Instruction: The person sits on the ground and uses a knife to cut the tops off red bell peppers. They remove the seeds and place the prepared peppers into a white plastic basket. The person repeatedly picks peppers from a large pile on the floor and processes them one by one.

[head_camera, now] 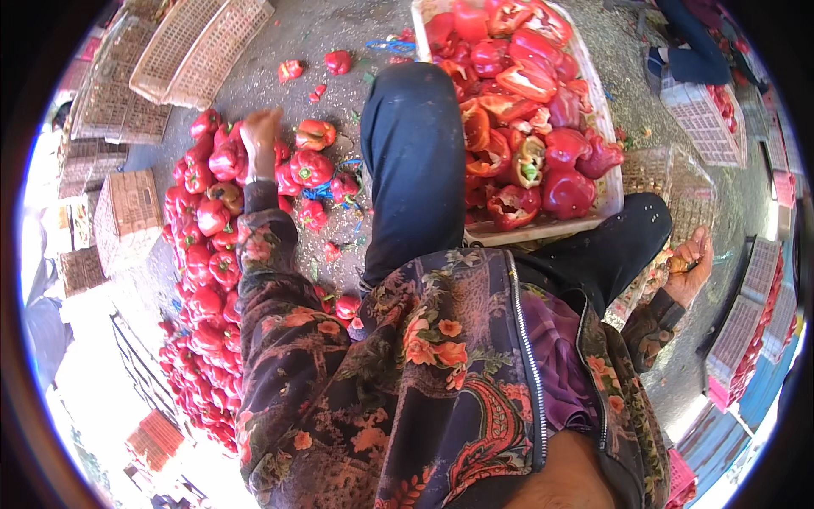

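Observation:
On my left, my left hand (259, 143) reaches over a long heap of whole red bell peppers (206, 302). Its fingers are blurred beside a red pepper (227, 160), and I cannot tell whether they grip it. Out to the right, my right hand (693, 270) is closed around a small yellowish-brown object (679, 264), too small to identify. That hand is above the edge of a plastic crate (661, 168) with scraps in it. Beyond my knees stands a white plastic crate (607, 121) filled with cut, hollowed red peppers (528, 83); one greenish pepper piece (529, 162) lies among them.
Loose peppers (311, 168), blue twine (391, 46) and pale seeds litter the concrete floor (331, 25). Stacked basket crates (203, 51) stand at the upper left. Another person's leg (693, 57) shows at the upper right, by a crate (703, 118). More pepper-filled crates (744, 318) line the right.

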